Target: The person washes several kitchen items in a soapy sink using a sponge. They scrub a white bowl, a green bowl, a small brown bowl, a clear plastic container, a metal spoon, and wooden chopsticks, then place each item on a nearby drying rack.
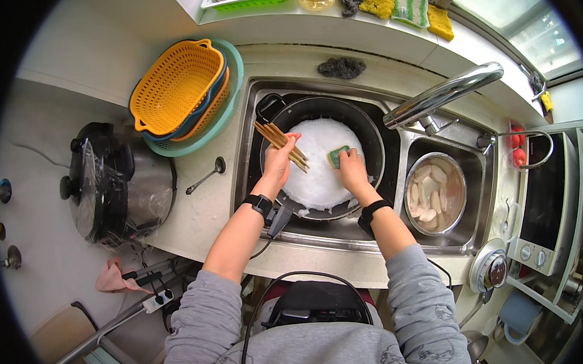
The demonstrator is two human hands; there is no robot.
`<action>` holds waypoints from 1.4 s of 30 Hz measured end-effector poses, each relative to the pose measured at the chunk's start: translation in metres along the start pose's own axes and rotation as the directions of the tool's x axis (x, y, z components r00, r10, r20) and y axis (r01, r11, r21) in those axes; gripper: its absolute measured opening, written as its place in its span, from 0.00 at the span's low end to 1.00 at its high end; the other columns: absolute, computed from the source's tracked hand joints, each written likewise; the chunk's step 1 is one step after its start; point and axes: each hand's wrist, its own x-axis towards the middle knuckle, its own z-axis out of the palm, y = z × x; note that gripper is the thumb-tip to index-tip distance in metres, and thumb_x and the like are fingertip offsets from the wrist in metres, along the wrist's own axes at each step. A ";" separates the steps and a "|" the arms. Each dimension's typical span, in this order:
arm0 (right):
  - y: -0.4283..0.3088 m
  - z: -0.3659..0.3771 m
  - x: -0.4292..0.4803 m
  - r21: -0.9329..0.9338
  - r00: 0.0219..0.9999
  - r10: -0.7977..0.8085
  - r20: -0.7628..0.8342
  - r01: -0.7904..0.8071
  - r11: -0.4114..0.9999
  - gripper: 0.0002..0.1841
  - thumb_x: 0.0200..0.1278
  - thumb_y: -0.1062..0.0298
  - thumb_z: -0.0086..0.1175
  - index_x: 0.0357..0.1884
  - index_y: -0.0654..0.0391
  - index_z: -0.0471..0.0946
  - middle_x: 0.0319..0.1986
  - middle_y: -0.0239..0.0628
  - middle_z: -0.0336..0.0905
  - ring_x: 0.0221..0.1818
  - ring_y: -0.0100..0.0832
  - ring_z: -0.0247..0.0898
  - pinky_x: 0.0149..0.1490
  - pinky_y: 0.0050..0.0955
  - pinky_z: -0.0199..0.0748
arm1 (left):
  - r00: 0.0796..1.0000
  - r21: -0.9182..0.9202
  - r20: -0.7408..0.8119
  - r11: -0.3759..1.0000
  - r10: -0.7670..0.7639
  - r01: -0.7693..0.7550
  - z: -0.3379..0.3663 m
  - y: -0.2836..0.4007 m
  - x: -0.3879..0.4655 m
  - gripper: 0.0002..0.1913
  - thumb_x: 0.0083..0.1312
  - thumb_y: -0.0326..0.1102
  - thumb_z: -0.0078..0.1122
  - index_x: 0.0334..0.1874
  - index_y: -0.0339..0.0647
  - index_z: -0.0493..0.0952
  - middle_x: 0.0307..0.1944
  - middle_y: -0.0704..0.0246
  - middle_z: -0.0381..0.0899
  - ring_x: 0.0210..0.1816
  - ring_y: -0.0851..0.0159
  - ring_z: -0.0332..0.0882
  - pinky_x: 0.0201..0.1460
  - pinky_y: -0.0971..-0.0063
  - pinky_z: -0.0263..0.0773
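Observation:
A large black pan (374, 122) sits in the left basin of the steel sink, with white suds (316, 183) covering much of its inside. My left hand (276, 161) grips a bundle of wooden chopsticks (272, 133) over the pan's left part; their ends point down to the right above the foam. My right hand (353, 170) holds a green and yellow scrub sponge (338, 156) over the suds, right of the chopsticks and apart from them. Both wrists wear black bands.
A chrome faucet (442, 93) reaches over the sink from the upper right. In the right basin, a metal bowl (463, 192) holds pale meat pieces in water. Stacked colander baskets (177, 85), a spoon (204, 176) and an electric cooker (136, 182) stand or lie at left.

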 end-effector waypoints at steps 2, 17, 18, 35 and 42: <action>0.001 0.015 -0.004 -0.179 0.997 0.018 0.074 -0.004 0.984 0.09 0.59 0.72 0.48 0.43 0.54 0.74 0.45 0.43 0.70 0.47 0.48 0.71 0.47 0.47 0.75 | 0.998 0.085 -0.064 0.996 -0.026 0.032 -0.002 -0.011 0.004 0.10 0.69 0.29 0.58 0.50 0.35 0.77 0.52 0.62 0.79 0.58 0.64 0.74 0.65 0.71 0.64; -0.058 0.033 0.014 0.878 0.923 0.111 0.368 -0.385 0.285 0.26 0.52 0.71 0.64 0.53 0.56 0.67 0.49 0.38 0.67 0.45 0.33 0.69 0.46 0.30 0.73 | 0.941 0.018 -0.290 0.982 -0.173 0.186 -0.007 -0.033 0.011 0.15 0.75 0.39 0.49 0.49 0.33 0.76 0.48 0.62 0.80 0.51 0.65 0.78 0.57 0.69 0.71; -0.064 0.034 0.011 0.843 0.970 0.098 0.221 -0.241 0.481 0.26 0.52 0.71 0.64 0.53 0.56 0.68 0.49 0.40 0.67 0.46 0.34 0.68 0.48 0.32 0.72 | 0.943 0.052 -0.270 0.975 -0.194 0.215 -0.007 -0.033 0.010 0.16 0.75 0.40 0.49 0.49 0.33 0.77 0.49 0.62 0.80 0.51 0.65 0.78 0.57 0.70 0.71; -0.010 0.038 0.004 -0.223 0.973 0.168 0.160 -0.130 0.966 0.20 0.53 0.75 0.57 0.50 0.57 0.71 0.48 0.50 0.68 0.47 0.54 0.71 0.47 0.49 0.75 | 0.994 0.345 -0.078 0.937 0.076 -0.044 -0.034 -0.008 -0.008 0.09 0.65 0.23 0.57 0.46 0.33 0.81 0.46 0.66 0.83 0.50 0.69 0.78 0.56 0.75 0.70; -0.033 0.027 0.020 0.703 0.747 0.274 0.606 -0.664 0.253 0.30 0.52 0.69 0.63 0.57 0.57 0.63 0.49 0.42 0.66 0.48 0.37 0.70 0.45 0.34 0.75 | 0.966 0.040 -0.165 0.978 -0.198 0.207 -0.015 -0.031 -0.010 0.14 0.76 0.35 0.45 0.55 0.30 0.71 0.53 0.60 0.75 0.55 0.65 0.75 0.61 0.70 0.70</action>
